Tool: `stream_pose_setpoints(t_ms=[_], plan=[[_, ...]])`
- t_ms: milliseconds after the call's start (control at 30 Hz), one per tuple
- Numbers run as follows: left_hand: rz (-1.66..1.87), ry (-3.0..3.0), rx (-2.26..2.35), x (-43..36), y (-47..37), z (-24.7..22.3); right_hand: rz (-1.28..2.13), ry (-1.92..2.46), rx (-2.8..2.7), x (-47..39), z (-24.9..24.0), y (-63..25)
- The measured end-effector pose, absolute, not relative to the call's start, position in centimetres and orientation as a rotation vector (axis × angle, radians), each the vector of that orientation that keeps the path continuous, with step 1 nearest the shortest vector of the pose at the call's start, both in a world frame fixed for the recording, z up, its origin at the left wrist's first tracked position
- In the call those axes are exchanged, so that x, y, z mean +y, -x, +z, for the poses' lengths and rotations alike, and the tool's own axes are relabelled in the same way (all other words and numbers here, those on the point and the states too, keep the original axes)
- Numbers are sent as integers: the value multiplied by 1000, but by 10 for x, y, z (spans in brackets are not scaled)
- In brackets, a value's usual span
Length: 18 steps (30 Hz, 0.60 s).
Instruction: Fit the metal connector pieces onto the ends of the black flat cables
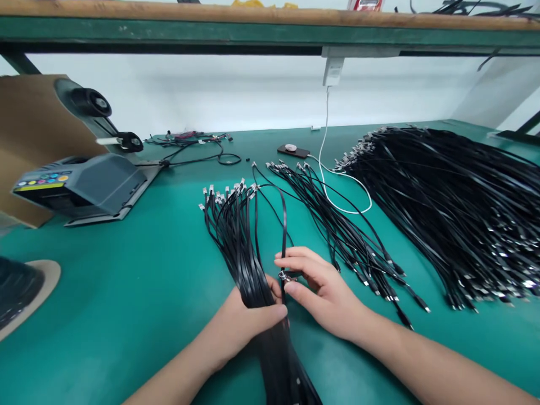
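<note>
A thick bundle of flat black cables (252, 281) with silver connectors at the far end is gripped in my left hand (244, 323), its thumb lying across the top. The bundle's near end runs down to the bottom edge of the view. To its right, my right hand (324, 289) is closed, thumb and fingers around a single black cable (284, 225) that arches up beside the bundle. A small shiny metal piece (287, 276) shows at these fingertips; its exact kind is hard to make out.
A smaller row of black cables (337, 225) lies right of centre, and a large cable pile (455, 208) covers the right side. A grey tape machine (93, 180) stands left. At the back are a dark phone-like device (301, 152) and a white cord (323, 169). A shelf (253, 31) spans overhead.
</note>
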<state>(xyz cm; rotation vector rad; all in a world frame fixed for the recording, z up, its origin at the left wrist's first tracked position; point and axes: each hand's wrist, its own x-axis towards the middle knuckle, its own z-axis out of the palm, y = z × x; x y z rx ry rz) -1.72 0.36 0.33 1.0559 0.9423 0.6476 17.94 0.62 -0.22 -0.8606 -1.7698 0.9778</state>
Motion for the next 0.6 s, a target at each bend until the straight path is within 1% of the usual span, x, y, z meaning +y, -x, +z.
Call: stream_pose_setpoints(t_ms=[67, 200, 267, 333, 433, 500, 600], plan=[[647, -1032, 937, 3, 18, 2, 1031, 894, -1767, 4, -2, -179], [720, -976, 943, 2, 17, 2, 1252, 965, -1596, -2, 1, -183], [809, -920, 985, 1, 17, 3, 1336, 927, -1677, -6, 7, -188], [880, -858, 1014, 1, 17, 4, 1358, 867, -1884, -10, 14, -192], [896, -828, 1000, 2, 16, 4, 1332, 825, -2093, -13, 23, -193], [879, -842, 973, 2, 17, 4, 1342, 822, -2076, -13, 25, -191], [864, -860, 931, 2, 17, 4, 1375, 792, -1906, -10, 22, -190]])
